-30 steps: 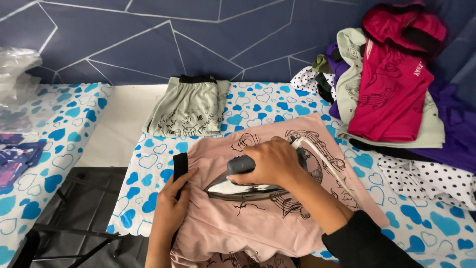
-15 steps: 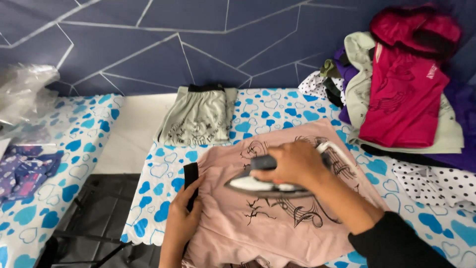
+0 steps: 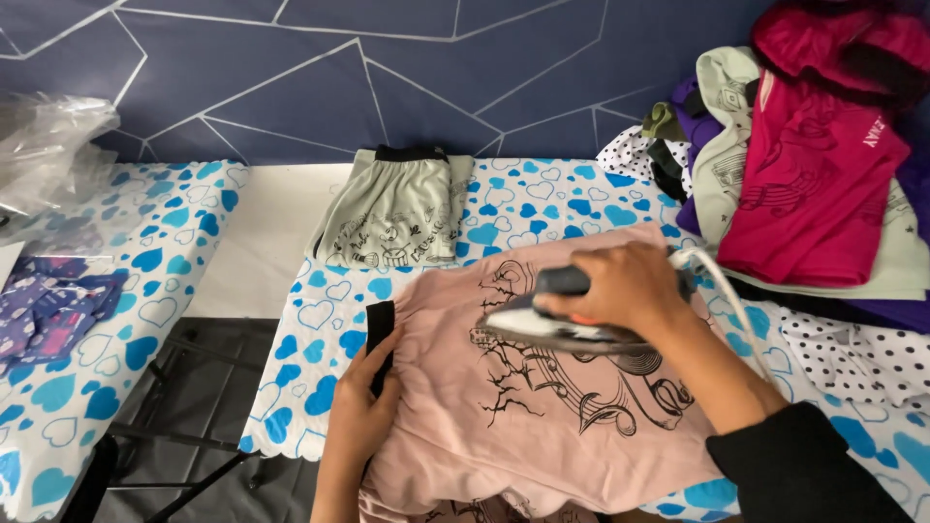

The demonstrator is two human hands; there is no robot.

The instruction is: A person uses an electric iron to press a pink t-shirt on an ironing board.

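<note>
A dusty pink garment (image 3: pixel 542 426) with a black line drawing and a black collar lies spread on the heart-patterned board cover (image 3: pixel 310 320). My right hand (image 3: pixel 625 286) grips the handle of a clothes iron (image 3: pixel 552 324), whose soleplate rests flat on the print. Its white cord (image 3: pixel 722 291) trails off to the right. My left hand (image 3: pixel 363 397) presses the pink fabric flat at its left edge, next to the black collar.
A folded pale green garment (image 3: pixel 397 218) lies at the far side of the board. A heap of clothes (image 3: pixel 814 165), pink, purple and polka-dotted, sits at the right. A second heart-patterned surface (image 3: pixel 116 291) with a plastic bag (image 3: pixel 48 145) stands at left.
The iron and my right hand have slid toward the right and slightly away from me over the print. My left hand has stayed at the collar edge.
</note>
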